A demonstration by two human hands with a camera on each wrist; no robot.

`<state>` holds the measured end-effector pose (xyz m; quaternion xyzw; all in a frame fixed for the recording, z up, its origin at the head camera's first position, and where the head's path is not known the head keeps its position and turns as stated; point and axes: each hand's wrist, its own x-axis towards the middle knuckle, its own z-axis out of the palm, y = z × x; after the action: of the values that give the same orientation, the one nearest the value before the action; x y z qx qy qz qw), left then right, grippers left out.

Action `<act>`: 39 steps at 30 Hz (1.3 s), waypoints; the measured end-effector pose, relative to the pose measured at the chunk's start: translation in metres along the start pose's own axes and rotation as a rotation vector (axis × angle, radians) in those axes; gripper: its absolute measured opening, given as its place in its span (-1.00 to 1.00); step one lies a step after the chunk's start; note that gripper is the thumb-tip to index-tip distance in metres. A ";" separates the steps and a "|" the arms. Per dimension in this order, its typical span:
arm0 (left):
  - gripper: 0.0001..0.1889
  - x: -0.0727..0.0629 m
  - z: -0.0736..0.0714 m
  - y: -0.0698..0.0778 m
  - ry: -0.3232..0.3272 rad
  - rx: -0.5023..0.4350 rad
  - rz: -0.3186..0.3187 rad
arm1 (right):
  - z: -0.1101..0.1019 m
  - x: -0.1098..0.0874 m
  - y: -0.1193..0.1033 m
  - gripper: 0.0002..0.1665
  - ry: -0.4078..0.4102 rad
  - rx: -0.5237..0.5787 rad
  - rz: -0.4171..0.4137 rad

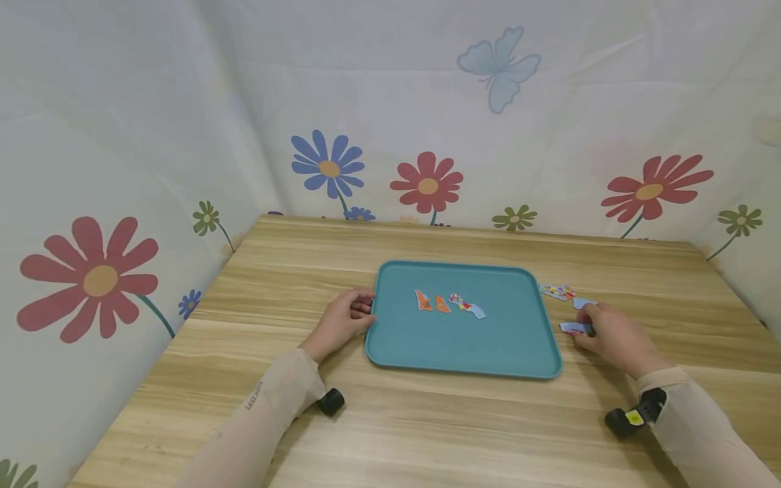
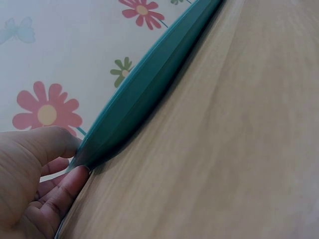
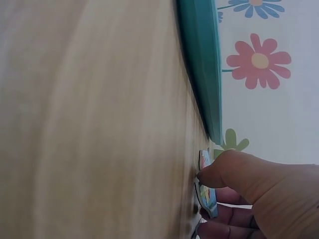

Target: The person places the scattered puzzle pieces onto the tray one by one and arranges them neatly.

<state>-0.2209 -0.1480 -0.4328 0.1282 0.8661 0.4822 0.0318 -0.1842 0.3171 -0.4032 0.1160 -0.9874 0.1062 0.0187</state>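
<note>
A teal tray [image 1: 512, 339] lies in the middle of the wooden table. In it sit two orange puzzle pieces [image 1: 423, 300] and a blue multicoloured piece [image 1: 467, 306]. My left hand [image 1: 365, 308] pinches the tray's left rim; in the left wrist view the thumb [image 2: 45, 144] lies on the rim [image 2: 149, 89] with fingers under it. My right hand [image 1: 584, 325] rests right of the tray and pinches a light blue puzzle piece [image 1: 574, 328] against the table, also visible in the right wrist view [image 3: 207, 194]. Two more loose pieces [image 1: 557, 291] lie just beyond it.
The wooden table [image 1: 427, 420] is walled on three sides by a white cloth with printed flowers [image 1: 427, 181] and a butterfly. The tray's right edge [image 3: 202, 64] stands close to my right hand. Black wrist cameras [image 1: 628, 417] sit on both sleeves.
</note>
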 end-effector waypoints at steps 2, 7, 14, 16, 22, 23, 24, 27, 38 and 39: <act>-0.53 0.000 0.000 0.001 0.000 -0.001 -0.002 | 0.000 0.000 0.000 -0.67 -0.001 0.006 -0.001; -0.54 0.000 -0.001 0.002 0.002 -0.002 0.007 | 0.000 0.001 -0.001 -0.66 -0.014 0.014 -0.001; -0.54 0.000 -0.001 0.002 0.003 0.000 0.015 | -0.002 0.000 -0.002 -0.64 -0.038 -0.004 0.009; -0.54 0.000 -0.001 0.002 0.004 0.002 0.015 | -0.003 -0.001 -0.002 -0.65 -0.036 -0.009 0.005; -0.54 -0.001 -0.001 0.002 0.006 0.002 0.011 | -0.002 -0.002 -0.005 -0.73 -0.013 -0.022 -0.014; -0.54 -0.001 -0.001 0.001 0.007 0.001 0.011 | -0.002 -0.002 -0.005 -0.73 -0.010 -0.023 -0.018; -0.54 -0.001 -0.001 0.001 0.007 0.001 0.010 | -0.002 -0.003 -0.005 -0.73 -0.010 -0.024 -0.021; -0.54 -0.001 -0.001 0.001 0.006 0.000 0.010 | -0.003 -0.003 -0.005 -0.72 -0.009 -0.024 -0.029; -0.55 -0.001 -0.001 0.001 0.006 -0.001 0.009 | -0.008 -0.002 -0.005 -0.66 -0.078 -0.021 -0.051; -0.55 -0.001 -0.001 0.002 0.006 -0.002 0.007 | -0.008 -0.002 -0.004 -0.65 -0.083 -0.019 -0.054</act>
<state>-0.2196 -0.1481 -0.4312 0.1298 0.8651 0.4837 0.0276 -0.1809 0.3151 -0.3943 0.1466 -0.9848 0.0912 -0.0181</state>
